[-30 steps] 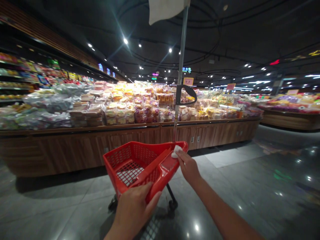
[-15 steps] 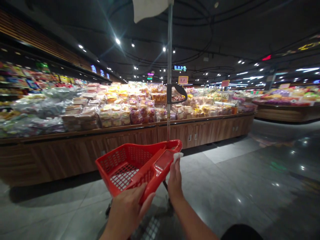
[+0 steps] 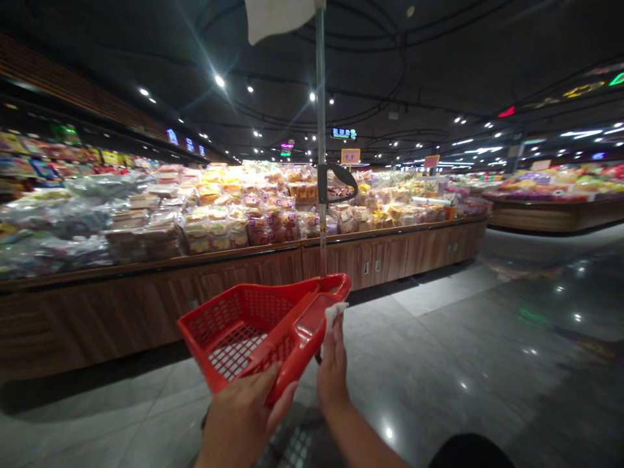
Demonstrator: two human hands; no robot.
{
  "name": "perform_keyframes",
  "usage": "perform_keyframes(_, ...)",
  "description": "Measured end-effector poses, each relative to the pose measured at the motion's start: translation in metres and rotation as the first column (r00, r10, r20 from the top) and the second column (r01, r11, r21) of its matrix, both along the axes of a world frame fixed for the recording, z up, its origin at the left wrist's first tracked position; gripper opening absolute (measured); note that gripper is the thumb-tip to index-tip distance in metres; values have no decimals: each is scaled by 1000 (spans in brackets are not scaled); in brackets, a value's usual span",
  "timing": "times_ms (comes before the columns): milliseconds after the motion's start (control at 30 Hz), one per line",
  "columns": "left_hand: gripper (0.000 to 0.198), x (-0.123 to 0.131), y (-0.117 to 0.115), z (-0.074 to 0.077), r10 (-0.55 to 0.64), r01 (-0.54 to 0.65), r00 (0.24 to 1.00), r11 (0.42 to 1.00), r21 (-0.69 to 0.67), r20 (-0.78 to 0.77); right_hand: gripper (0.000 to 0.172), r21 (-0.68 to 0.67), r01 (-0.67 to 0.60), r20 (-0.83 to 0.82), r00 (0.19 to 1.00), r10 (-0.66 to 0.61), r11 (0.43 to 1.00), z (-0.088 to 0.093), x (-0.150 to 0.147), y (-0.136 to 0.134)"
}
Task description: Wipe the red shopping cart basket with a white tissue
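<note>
My left hand (image 3: pixel 238 416) is closed around the red plastic handle of a small shopping cart basket (image 3: pixel 234 341), at the near end. My right hand (image 3: pixel 333 372) stands upright just beside the basket's right edge, pinching a white tissue (image 3: pixel 335 314) in its fingertips. The tissue sits close to the glossy handle strip (image 3: pixel 312 315), and I cannot tell whether they touch. A metal pole (image 3: pixel 320 130) rises from the basket's far end, carrying a black loop clip (image 3: pixel 338 184) and a white cloth (image 3: pixel 277 16) at the top.
A long wooden display counter (image 3: pixel 385 257) piled with bagged baked goods stands ahead. Wall shelves of packaged goods (image 3: pixel 43 159) run along the left, and another counter (image 3: pixel 550 214) is at the right. Polished grey tile floor (image 3: pixel 429 364) lies around me. A dark rounded shape (image 3: pixel 468 453) shows at the bottom edge.
My right hand has risen from lying across the basket's handle to upright beside it, still pinching the tissue. The basket and pole have shifted left in view, and the pole now stands more upright.
</note>
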State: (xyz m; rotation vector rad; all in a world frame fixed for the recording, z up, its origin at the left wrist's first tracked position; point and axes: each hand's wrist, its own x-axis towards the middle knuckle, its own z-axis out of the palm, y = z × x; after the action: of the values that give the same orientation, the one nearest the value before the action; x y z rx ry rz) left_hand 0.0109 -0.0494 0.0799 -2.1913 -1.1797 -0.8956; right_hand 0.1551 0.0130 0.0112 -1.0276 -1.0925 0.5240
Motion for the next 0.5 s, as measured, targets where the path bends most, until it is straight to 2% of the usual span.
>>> perform_keyframes(100, 30, -1, 1, -1, -9, 9, 1000, 1000, -4, 2, 55, -42, 61, -29, 998, -62, 997, 30, 36, 48)
perform_keyframes(200, 32, -3, 2, -2, -5, 5, 1000, 1000, -9, 3, 54, -50, 90, -14, 996, -91, 995, 41, 51, 66)
perform_keyframes(267, 32, -3, 2, -2, -6, 6, 1000, 1000, -8, 9, 54, -51, 98, -8, 995, -98, 994, 38, 44, 56)
perform_keyframes(333, 32, -4, 1, -1, -10, 10, 1000, 1000, -8, 14, 51, -21, 72, -1, 997, -72, 997, 28, 29, 33)
perform_keyframes(433, 31, -6, 0, 1, 0, 0, 1000, 1000, -13, 14, 46, 80, -52, 48, 998, 49, 995, 11, 4, -7)
perform_keyframes(500, 31, -9, -1, 2, -5, 5, 1000, 1000, -23, 8, 45, 121, -115, 86, 991, 105, 986, 3, -4, -23)
